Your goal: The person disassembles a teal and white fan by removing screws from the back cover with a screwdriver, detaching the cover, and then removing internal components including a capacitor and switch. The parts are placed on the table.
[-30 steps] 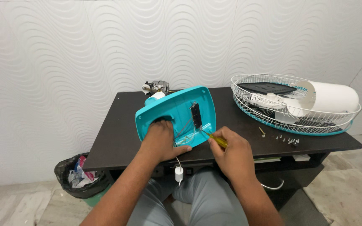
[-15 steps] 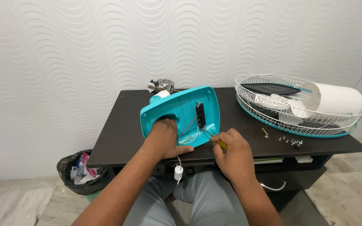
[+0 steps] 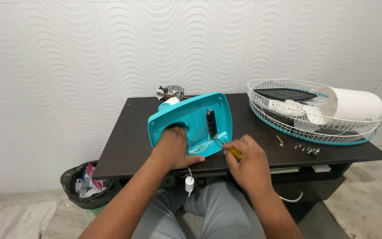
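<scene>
the bin (image 3: 82, 188) sits on the floor at far left. the left hand (image 3: 173, 148) has stayed clamped on the tilted teal base (image 3: 191, 121) on the dark surface (image 3: 129, 137) (only the view shifted), so the work is steady. the right hand's (image 3: 248, 163) grip is closed round a yellow-handled screwdriver (image 3: 233, 152), tip at the base. loose screws (image 3: 306, 149) and the fan guard (image 3: 315, 110) lie to the right.

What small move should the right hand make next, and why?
Probably turn the screwdriver in place. Its tip already sits inside the open turquoise fan base, near the black switch block, the right hand grips it, and the left hand steadies the base.
</scene>
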